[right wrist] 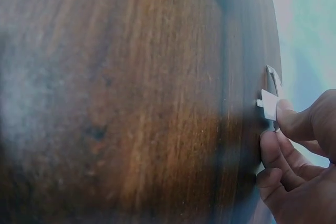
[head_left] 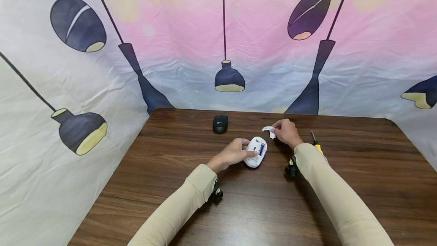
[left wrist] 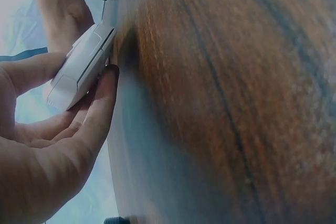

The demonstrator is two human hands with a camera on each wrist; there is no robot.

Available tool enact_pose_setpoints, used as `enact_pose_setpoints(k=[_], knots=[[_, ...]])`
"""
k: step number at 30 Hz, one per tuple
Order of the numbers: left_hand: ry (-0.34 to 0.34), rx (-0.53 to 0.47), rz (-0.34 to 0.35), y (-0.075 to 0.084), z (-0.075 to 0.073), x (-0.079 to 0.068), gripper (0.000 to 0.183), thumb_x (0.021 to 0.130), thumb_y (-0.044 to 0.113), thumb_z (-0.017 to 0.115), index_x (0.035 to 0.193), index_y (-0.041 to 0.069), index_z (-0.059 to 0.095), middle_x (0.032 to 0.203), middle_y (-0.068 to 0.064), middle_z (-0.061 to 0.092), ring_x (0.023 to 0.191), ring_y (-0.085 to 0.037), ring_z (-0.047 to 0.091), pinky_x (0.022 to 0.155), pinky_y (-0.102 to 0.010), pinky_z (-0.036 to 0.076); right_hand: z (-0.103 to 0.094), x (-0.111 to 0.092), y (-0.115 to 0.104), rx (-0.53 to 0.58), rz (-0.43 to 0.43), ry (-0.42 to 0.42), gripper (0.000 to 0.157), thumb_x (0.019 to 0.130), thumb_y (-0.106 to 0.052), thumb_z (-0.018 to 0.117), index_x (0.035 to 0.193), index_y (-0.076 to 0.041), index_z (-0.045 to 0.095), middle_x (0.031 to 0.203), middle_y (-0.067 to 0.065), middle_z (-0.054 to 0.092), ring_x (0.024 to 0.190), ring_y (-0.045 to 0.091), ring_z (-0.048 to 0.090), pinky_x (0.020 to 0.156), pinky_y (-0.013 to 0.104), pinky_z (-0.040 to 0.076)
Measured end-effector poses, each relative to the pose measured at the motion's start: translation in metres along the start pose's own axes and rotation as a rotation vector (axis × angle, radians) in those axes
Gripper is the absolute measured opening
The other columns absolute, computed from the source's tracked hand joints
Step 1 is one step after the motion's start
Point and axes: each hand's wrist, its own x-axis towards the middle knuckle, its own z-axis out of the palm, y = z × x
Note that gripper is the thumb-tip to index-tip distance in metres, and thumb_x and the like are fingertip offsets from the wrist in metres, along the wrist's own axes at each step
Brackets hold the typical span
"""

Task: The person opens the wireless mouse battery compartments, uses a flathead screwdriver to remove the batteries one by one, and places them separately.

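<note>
A white computer mouse (head_left: pixel 254 161) is turned underside up in my left hand (head_left: pixel 235 152), thumb on its bottom and fingers round its far side. Its battery bay lies uncovered, with a blue battery (head_left: pixel 261 149) inside. In the left wrist view the mouse (left wrist: pixel 84 66) shows edge-on, just off the table. My right hand (head_left: pixel 286 132) pinches a white battery cover (head_left: pixel 272 133) between thumb and fingers, right of the mouse and a little farther back. The right wrist view shows the cover (right wrist: pixel 270 104) close to the tabletop, partly hidden by the thumb.
A black mouse (head_left: pixel 220 123) sits near the table's back edge. Right of my right hand lies a screwdriver (head_left: pixel 318 146) with a yellow and black handle, partly behind the sleeve. A printed cloth (head_left: pixel 191 82) hangs behind the brown wooden table (head_left: pixel 164 170).
</note>
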Motion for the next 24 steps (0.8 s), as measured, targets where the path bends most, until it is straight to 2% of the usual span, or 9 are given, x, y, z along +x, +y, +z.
enact_pose_setpoints(k=[5, 16, 24], knots=[[-0.006, 0.006, 0.010, 0.000, 0.001, 0.001, 0.038, 0.097, 0.014, 0.069, 0.130, -0.004, 0.060, 0.099, -0.007, 0.070, 0.085, -0.015, 0.066, 0.072, -0.029, 0.058, -0.001, 0.000, 0.001, -0.023, -0.001, 0.005, 0.026, 0.102, -0.012, 0.060, 0.118, 0.007, 0.069, 0.109, 0.023, 0.067, 0.099, 0.037, 0.061, 0.083, 0.050, 0.053], [-0.009, -0.028, -0.016, 0.000, 0.001, 0.000, 0.044, 0.097, 0.014, 0.070, 0.134, -0.005, 0.056, 0.106, -0.009, 0.070, 0.091, -0.016, 0.067, 0.073, -0.028, 0.059, -0.002, -0.001, 0.003, -0.026, -0.031, 0.021, 0.030, 0.101, -0.011, 0.060, 0.123, 0.008, 0.067, 0.113, 0.025, 0.066, 0.105, 0.040, 0.060, 0.089, 0.055, 0.051], [0.006, -0.056, -0.018, -0.002, 0.000, 0.000, 0.045, 0.098, 0.014, 0.068, 0.135, -0.006, 0.054, 0.110, -0.011, 0.069, 0.092, -0.016, 0.067, 0.075, -0.027, 0.060, -0.023, -0.005, 0.001, -0.018, -0.050, 0.010, 0.032, 0.102, -0.012, 0.058, 0.126, 0.008, 0.064, 0.119, 0.028, 0.064, 0.110, 0.043, 0.059, 0.091, 0.057, 0.053]])
